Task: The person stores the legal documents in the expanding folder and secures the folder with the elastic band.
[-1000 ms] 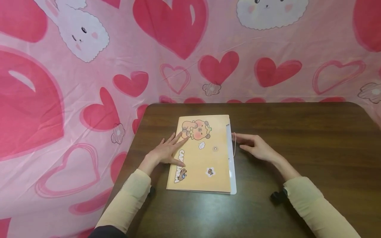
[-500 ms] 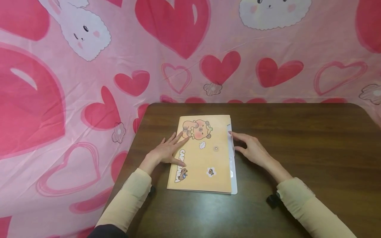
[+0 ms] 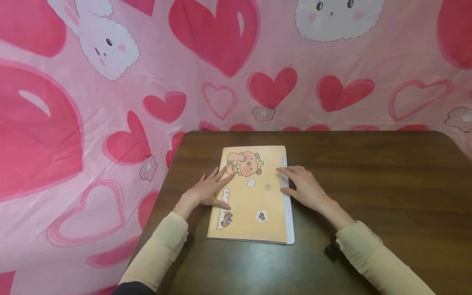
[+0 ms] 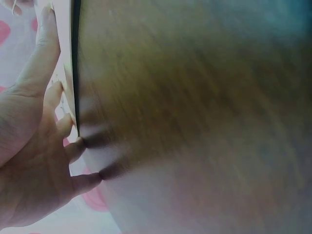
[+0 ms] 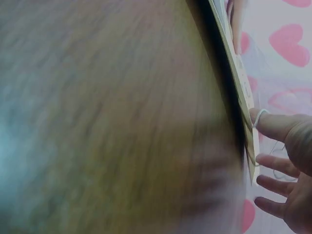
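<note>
A yellow file folder (image 3: 254, 209) with a printed capybara and lettering lies on the brown table. My left hand (image 3: 204, 191) rests on the folder's left part with its fingers spread; the left wrist view shows this left hand (image 4: 34, 141) from the side. At the opposite edge, my right hand (image 3: 304, 186) has its fingertips and thumb over the cover. A thin white cord (image 5: 262, 112) loops over the thumb of the right hand (image 5: 287, 161), whose fingers are spread and nearly straight. A small round button (image 3: 268, 187) sits on the cover, left of the right hand.
The folder's white inner edge (image 3: 289, 225) sticks out along its right side. Around it spreads the dark wood table (image 3: 376, 188). Behind and to the left hangs a pink cloth (image 3: 217, 45) with hearts and rabbits.
My right hand has moved left, from beside the folder's right edge to over the cover, with the cord on its fingers. The left hand has stayed in place on the folder.
</note>
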